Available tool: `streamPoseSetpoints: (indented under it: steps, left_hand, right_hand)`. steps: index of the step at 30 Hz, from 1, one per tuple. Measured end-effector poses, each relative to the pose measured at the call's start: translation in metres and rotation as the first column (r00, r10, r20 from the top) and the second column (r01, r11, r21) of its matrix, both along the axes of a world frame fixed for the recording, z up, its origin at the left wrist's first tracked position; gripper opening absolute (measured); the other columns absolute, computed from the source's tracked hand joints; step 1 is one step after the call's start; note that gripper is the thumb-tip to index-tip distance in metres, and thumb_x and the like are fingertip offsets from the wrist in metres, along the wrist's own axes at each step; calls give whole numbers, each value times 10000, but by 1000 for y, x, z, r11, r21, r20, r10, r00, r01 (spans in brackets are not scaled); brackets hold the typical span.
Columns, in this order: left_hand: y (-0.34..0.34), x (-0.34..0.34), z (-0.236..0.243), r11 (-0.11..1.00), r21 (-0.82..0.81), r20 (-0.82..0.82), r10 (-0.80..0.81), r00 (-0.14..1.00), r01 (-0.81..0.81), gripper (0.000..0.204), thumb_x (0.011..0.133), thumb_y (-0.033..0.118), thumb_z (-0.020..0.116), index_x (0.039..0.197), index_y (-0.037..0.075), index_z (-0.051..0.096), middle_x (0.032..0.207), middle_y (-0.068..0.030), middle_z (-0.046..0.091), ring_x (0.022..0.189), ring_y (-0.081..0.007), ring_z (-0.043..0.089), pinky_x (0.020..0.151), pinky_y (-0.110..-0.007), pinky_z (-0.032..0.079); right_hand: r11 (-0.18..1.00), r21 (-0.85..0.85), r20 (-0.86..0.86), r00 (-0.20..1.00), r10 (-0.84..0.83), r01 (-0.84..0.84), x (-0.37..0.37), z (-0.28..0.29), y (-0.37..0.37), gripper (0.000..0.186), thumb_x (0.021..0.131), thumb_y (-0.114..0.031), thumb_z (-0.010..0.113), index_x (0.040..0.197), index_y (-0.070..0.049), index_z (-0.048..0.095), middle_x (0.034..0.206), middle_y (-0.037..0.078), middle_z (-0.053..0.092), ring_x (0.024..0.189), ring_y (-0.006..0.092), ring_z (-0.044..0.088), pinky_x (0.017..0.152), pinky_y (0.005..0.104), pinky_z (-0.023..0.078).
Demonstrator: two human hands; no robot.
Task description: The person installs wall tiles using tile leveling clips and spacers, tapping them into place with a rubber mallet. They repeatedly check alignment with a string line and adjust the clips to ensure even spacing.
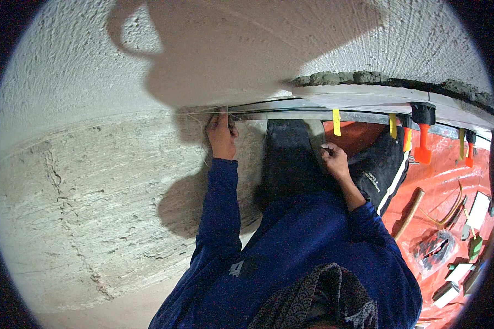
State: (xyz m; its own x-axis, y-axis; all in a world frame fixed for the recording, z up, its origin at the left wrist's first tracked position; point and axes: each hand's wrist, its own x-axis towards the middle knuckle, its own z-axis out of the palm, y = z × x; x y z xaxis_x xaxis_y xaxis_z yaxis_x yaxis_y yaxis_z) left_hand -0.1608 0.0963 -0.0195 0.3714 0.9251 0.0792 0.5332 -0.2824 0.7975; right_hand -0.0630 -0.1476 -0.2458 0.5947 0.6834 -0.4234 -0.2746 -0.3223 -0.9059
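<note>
Against the base of the textured wall, my left hand (222,136) is closed, its fingertips pinching a thin pale string (201,126). The string runs along the wall's lower edge, and a loose length dangles beside my wrist. Just right of that hand begins a long metal straightedge (299,115), lying along the wall below a row of pale tiles (362,94). My right hand (335,160) hovers over my dark trousers (293,159), apart from the straightedge. Its fingers are curled together; whatever they may hold is hidden.
Orange-handled clamps (423,134) and yellow strips (336,122) hang along the straightedge. Rough concrete (110,203) extends at left. On the red sheet (392,219) at right lie a wooden-handled tool (409,214), a plastic bag (436,249) and several other tools. Grey mortar (340,78) tops the tiles.
</note>
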Motion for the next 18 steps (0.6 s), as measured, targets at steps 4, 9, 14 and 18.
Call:
streamPoseSetpoints:
  steps: [4, 9, 14, 18]
  left_hand:
    - [4, 14, 3, 961, -260, 189, 145, 971, -93, 185, 946, 222, 621, 832, 102, 538, 627, 24, 476, 476, -94, 442, 417, -257, 338]
    - [-1, 22, 5, 975, -179, 177, 165, 970, -133, 148, 949, 199, 616, 870, 85, 564, 651, 28, 491, 508, -81, 443, 440, -252, 358]
    - [-3, 23, 6, 979, -113, 89, 180, 980, -169, 129, 946, 186, 619, 944, 59, 598, 704, 36, 517, 549, -63, 439, 465, -238, 372]
    - [1, 20, 9, 997, -4, -40, 75, 996, -75, 152, 946, 193, 617, 970, 43, 607, 718, 30, 526, 550, -70, 448, 471, -241, 384]
  right_hand:
    - [1000, -8, -50, 999, 9, -9, 5, -3, 6, 223, 862, -171, 641, 1023, -20, 676, 863, 109, 698, 817, 165, 652, 763, 310, 505]
    - [1000, -15, -1, 1000, 15, -15, 4, -9, 7, 230, 865, -164, 641, 1037, -15, 671, 883, 114, 695, 849, 171, 651, 785, 312, 502]
    - [999, -31, -53, 998, 31, -33, 4, -9, 6, 218, 878, -144, 633, 1045, -9, 667, 892, 110, 696, 849, 168, 647, 789, 308, 501]
    - [999, -31, -77, 997, 31, -33, 4, -9, 7, 210, 887, -128, 624, 1055, -8, 663, 899, 104, 696, 843, 153, 637, 786, 299, 497]
